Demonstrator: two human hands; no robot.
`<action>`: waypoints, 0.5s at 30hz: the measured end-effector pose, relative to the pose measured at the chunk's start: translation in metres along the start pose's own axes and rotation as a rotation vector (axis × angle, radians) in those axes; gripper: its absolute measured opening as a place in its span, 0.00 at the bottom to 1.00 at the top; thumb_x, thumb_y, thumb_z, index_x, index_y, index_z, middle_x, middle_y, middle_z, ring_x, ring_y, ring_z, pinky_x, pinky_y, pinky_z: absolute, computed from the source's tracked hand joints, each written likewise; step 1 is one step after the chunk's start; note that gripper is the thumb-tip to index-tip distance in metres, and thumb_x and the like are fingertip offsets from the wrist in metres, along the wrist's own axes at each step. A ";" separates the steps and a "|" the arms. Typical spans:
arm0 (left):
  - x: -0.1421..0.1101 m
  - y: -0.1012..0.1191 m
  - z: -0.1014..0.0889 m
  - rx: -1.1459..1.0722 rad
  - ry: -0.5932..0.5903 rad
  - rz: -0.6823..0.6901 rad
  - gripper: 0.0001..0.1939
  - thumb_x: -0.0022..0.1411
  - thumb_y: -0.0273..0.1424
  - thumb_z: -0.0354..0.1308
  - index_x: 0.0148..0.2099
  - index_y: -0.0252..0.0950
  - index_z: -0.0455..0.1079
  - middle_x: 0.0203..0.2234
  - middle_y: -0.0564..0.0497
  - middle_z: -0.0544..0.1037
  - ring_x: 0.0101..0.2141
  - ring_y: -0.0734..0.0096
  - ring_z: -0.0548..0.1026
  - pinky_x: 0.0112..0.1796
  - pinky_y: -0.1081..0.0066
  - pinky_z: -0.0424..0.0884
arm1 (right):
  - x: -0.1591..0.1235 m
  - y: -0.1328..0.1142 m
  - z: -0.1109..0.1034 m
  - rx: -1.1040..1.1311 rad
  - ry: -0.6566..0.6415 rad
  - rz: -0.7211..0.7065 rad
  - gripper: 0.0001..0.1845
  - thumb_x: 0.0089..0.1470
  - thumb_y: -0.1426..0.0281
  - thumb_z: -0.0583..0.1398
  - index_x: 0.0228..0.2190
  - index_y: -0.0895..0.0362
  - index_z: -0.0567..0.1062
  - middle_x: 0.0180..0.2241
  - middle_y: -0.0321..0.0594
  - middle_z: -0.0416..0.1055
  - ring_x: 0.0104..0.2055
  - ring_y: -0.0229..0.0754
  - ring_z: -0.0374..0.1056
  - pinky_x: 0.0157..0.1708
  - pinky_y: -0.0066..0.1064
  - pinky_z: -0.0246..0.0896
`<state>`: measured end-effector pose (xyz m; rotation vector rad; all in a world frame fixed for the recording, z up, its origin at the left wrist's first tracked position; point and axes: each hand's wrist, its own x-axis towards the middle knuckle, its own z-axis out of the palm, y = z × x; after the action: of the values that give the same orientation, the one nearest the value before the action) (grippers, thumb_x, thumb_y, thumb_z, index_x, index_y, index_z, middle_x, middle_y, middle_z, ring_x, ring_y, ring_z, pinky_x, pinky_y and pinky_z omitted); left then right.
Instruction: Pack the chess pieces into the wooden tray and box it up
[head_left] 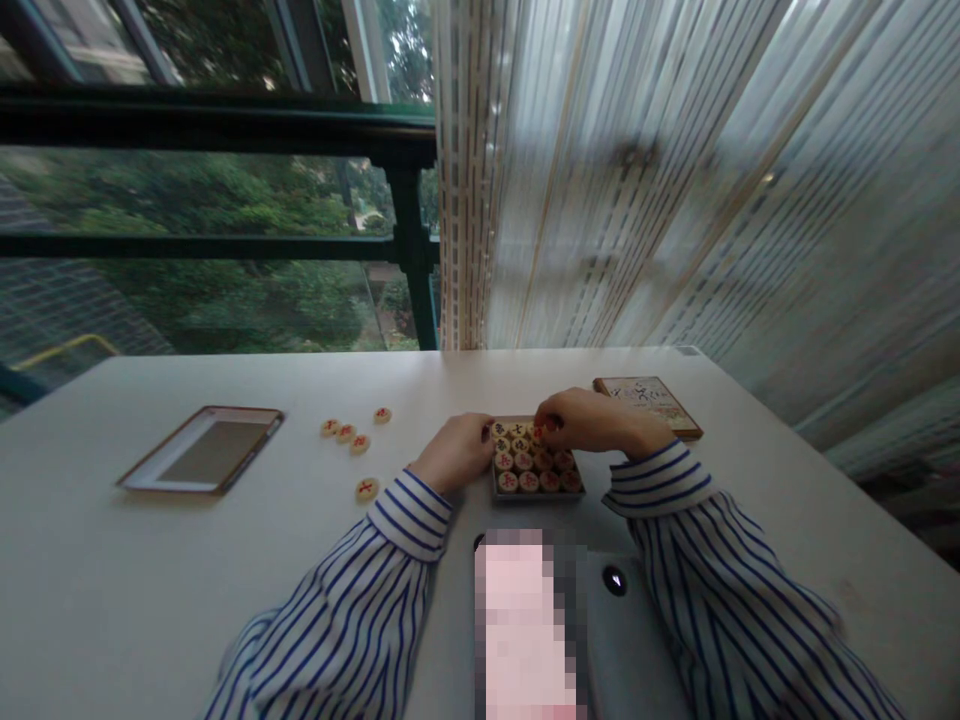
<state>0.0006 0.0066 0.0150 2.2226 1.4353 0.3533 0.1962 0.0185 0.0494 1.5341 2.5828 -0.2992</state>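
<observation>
A small open box (538,498) holds rows of round Chinese chess pieces with red and black characters. My left hand (459,453) is at the box's left side, its fingers curled against the edge. My right hand (592,420) reaches over the far right part of the box. Its fingers are pinched on a Chinese chess piece (540,433) with a red mark, at the level of the other pieces. The hand hides some of the far row. Left of the box, several loose pieces (346,433) lie on the table, one piece (367,488) nearer to my left sleeve.
A shallow rectangular tray (277,416) lies on the white table (300,580) at the left. Behind my right wrist is a flat patterned box (652,398). A pixelated, phone-like object (525,620) is in front, beside a grey item with a black round spot (615,580).
</observation>
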 end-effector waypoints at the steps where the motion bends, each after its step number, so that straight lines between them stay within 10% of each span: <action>1: 0.000 0.000 0.000 0.002 0.001 -0.005 0.16 0.54 0.27 0.50 0.45 0.33 0.71 0.39 0.43 0.76 0.40 0.66 0.73 0.40 0.72 0.65 | 0.001 0.000 0.001 -0.001 0.002 -0.007 0.15 0.45 0.66 0.54 0.33 0.54 0.76 0.31 0.41 0.74 0.30 0.40 0.67 0.27 0.28 0.56; 15: 0.001 -0.004 0.002 -0.008 0.013 0.041 0.15 0.55 0.28 0.49 0.43 0.33 0.72 0.39 0.43 0.77 0.39 0.66 0.73 0.39 0.72 0.65 | 0.004 0.003 0.005 0.004 -0.031 -0.034 0.15 0.45 0.67 0.53 0.34 0.54 0.76 0.30 0.40 0.74 0.29 0.40 0.68 0.26 0.27 0.56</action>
<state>-0.0008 0.0086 0.0109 2.2502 1.3944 0.3874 0.1965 0.0223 0.0436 1.4758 2.5881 -0.3286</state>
